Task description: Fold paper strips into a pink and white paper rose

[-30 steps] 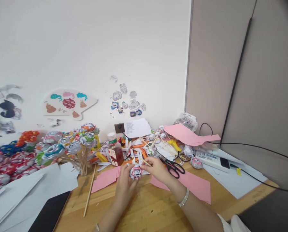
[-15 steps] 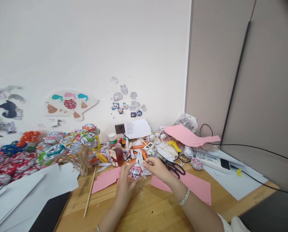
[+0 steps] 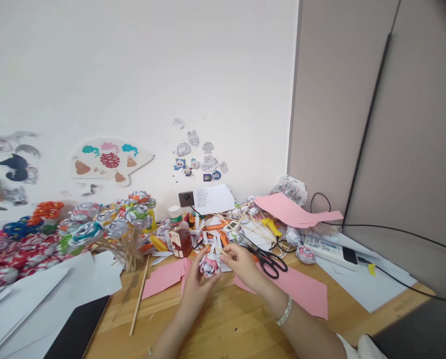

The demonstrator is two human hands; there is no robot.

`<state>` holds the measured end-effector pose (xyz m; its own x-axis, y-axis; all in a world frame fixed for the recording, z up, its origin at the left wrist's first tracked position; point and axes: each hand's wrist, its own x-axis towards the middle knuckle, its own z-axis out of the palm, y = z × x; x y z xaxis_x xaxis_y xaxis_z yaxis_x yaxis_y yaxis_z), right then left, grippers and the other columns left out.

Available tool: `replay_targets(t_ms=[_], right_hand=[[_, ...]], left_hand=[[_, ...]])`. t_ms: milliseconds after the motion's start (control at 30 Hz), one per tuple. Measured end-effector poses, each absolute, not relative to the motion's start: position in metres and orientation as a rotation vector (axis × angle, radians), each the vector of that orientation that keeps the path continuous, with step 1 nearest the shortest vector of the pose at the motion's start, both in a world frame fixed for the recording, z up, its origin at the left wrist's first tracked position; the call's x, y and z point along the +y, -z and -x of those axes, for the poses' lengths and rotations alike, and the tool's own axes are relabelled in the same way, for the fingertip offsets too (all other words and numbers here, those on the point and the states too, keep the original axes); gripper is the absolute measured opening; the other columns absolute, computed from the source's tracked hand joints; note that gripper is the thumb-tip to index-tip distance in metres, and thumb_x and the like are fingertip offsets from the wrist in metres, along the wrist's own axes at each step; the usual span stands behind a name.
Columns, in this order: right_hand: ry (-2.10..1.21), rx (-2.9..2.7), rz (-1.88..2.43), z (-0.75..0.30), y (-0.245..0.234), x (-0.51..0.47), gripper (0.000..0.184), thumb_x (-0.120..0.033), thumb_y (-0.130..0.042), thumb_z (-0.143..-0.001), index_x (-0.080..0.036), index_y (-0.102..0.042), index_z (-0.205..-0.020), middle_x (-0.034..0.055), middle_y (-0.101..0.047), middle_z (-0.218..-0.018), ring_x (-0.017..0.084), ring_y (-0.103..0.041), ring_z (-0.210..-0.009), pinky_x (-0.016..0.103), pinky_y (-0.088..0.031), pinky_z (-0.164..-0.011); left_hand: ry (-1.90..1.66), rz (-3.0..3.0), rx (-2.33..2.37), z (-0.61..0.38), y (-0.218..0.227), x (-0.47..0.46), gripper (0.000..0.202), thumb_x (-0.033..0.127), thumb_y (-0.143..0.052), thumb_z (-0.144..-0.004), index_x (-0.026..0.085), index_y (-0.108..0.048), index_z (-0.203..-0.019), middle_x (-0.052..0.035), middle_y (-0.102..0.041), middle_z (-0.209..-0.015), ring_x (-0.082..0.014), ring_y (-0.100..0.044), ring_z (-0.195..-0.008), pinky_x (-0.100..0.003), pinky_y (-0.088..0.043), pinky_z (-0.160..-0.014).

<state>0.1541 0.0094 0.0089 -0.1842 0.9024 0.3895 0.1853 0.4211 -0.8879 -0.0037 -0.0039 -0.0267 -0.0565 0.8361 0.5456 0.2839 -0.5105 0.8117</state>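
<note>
My left hand (image 3: 195,287) is closed round a small rolled paper rose (image 3: 210,265), pink and white, held just above the wooden table (image 3: 223,324). My right hand (image 3: 241,263) pinches a thin wooden stick (image 3: 223,253) whose end points into the rose. A silver bracelet (image 3: 284,311) sits on my right wrist. Both hands meet at the middle of the desk, over pink paper sheets (image 3: 301,289).
Black scissors (image 3: 267,260) lie right of my right hand. A glue bottle (image 3: 179,238) stands behind the rose. Finished paper roses on sticks (image 3: 106,227) crowd the left. A long stick (image 3: 139,294), white sheets (image 3: 39,294), a dark tablet (image 3: 76,331) and a white device (image 3: 331,249) lie around.
My right hand has drawn in towards the rose with the stick. My left hand has turned the rose slightly. The view has shifted a little.
</note>
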Motion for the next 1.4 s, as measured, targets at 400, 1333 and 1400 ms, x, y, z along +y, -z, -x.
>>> replay_targets(t_ms=[400,1333,1400], right_hand=[[-0.106,-1.972,0.948,-0.156,-0.015,-0.004,0.02,-0.026,-0.044,-0.091,-0.018,-0.06,-0.083,0.0032,-0.063,-0.079,0.015,-0.058,-0.072,0.023,-0.038,-0.064],[0.252,-2.143,0.927,-0.153,-0.003,-0.002,0.031,-0.024,-0.034,-0.096,-0.017,-0.061,-0.083,0.0048,-0.062,-0.07,0.014,-0.055,-0.06,0.024,-0.033,-0.057],[0.277,-2.153,0.931,-0.153,-0.004,-0.001,0.03,-0.026,-0.035,-0.096,-0.017,-0.061,-0.083,0.005,-0.062,-0.071,0.014,-0.055,-0.06,0.024,-0.032,-0.056]], left_hand=[[-1.518,-1.887,1.281,0.006,0.02,-0.005,0.049,0.02,-0.067,-0.064,0.021,-0.056,-0.112,-0.0092,-0.061,-0.112,-0.0281,-0.054,-0.109,-0.042,-0.044,-0.09],[-1.471,-2.009,1.304,0.005,0.024,-0.007,0.043,0.017,-0.061,-0.068,0.021,-0.056,-0.111,-0.0093,-0.062,-0.106,-0.0269,-0.057,-0.101,-0.043,-0.045,-0.086],[-1.47,-2.005,1.302,0.005,0.023,-0.007,0.042,0.017,-0.061,-0.068,0.021,-0.056,-0.11,-0.0095,-0.062,-0.107,-0.0268,-0.057,-0.102,-0.043,-0.045,-0.087]])
